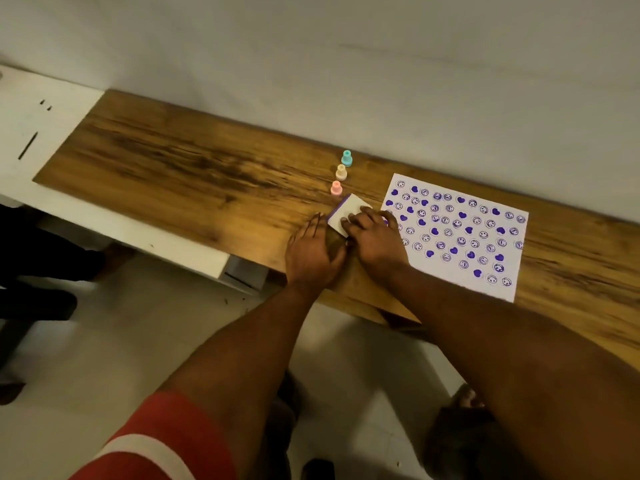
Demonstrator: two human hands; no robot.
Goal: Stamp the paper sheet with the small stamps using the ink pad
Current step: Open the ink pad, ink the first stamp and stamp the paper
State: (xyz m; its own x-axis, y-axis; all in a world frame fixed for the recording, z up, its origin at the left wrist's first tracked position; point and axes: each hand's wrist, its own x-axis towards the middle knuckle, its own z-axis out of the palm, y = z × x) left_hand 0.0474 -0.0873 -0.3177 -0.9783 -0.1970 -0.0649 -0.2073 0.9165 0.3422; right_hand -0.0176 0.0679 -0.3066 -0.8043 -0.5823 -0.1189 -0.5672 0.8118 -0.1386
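Flat white purple-edged ink pad, on wooden table beside purple-stamped white paper sheet: left hand and right hand press it flat-fingered, clasping nothing; likely hazard: a slip could topple the nearby pink stamp or smear prints.

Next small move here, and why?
Probably press the ink pad shut and let go: left hand and right hand are on it, the three stamps stand unheld, and the paper sheet is already covered in purple prints.

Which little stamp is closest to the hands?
The pink stamp, at the row's near end beside the ink pad; the cream stamp and teal stamp stand farther back.
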